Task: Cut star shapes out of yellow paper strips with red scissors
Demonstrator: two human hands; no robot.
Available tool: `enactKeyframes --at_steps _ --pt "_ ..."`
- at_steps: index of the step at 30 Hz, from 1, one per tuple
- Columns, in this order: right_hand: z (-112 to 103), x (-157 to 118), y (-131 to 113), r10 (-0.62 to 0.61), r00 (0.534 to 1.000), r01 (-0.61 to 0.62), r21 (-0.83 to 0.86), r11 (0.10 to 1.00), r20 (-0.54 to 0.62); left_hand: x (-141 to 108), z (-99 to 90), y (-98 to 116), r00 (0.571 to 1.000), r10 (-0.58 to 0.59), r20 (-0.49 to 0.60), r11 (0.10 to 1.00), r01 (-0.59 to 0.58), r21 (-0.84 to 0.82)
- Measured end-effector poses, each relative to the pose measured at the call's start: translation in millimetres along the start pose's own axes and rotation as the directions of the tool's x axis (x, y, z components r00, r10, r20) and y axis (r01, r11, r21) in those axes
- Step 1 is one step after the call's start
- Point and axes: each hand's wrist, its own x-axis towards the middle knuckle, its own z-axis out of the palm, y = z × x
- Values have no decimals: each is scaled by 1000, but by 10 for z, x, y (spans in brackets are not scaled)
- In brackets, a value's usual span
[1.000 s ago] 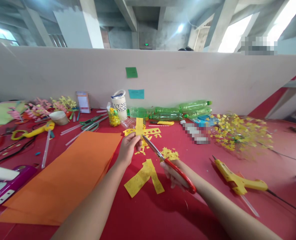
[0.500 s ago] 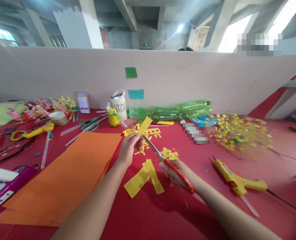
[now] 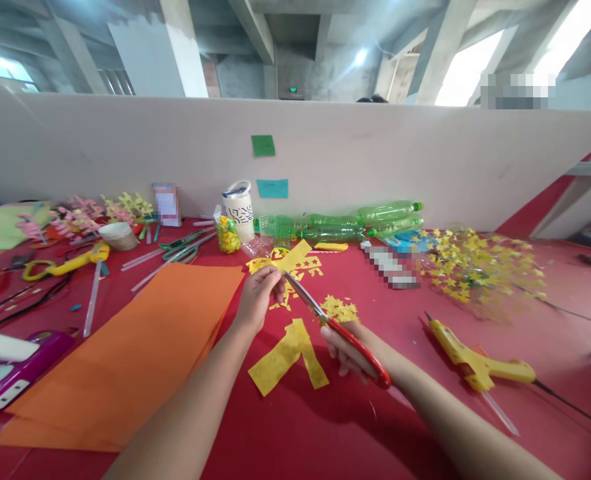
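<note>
My left hand (image 3: 261, 293) pinches a strip of yellow paper (image 3: 295, 255) that sticks out up and to the right. Red-handled scissors (image 3: 358, 347) are in my right hand (image 3: 348, 353), their blade tips touching or very near the strip at my left fingertips. Star-punched yellow scraps (image 3: 309, 263) lie behind the hands. A small pile of yellow stars (image 3: 339, 309) is just beyond my right hand. Nearer to me, yellow paper pieces (image 3: 280, 360) rest on the red table (image 3: 275, 440).
Orange sheets (image 3: 125, 353) cover the left side, beside a purple power strip (image 3: 20, 373). A yellow glue gun (image 3: 475, 353) and a star-covered bunch (image 3: 475, 267) are at right. Green bottles (image 3: 335, 232) and a white cup (image 3: 238, 210) stand or lie by the partition (image 3: 375, 153).
The yellow strip at my left fingertips has turned clockwise and now leans further right. Both hands have stayed almost where they were.
</note>
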Motion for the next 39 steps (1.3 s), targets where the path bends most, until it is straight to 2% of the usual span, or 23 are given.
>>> enactKeyframes --at_steps 7,13,26,32,39 --pt "-8 -3 1 -7 1000 7 -4 1000 28 9 -23 8 1000 -22 18 999 23 -33" --pt "-9 6 -3 15 1000 -15 -16 1000 9 24 -48 -2 999 4 34 1000 -3 -20" --pt "-22 0 -51 68 998 -68 -24 997 15 26 -52 9 1000 -4 20 1000 4 -8" --pt "-22 28 -12 38 999 -38 -12 999 24 25 -58 2 1000 -4 8 1000 4 2" --pt "-15 19 0 64 998 -65 -21 998 -22 35 -83 16 999 -21 -38 1000 22 21"
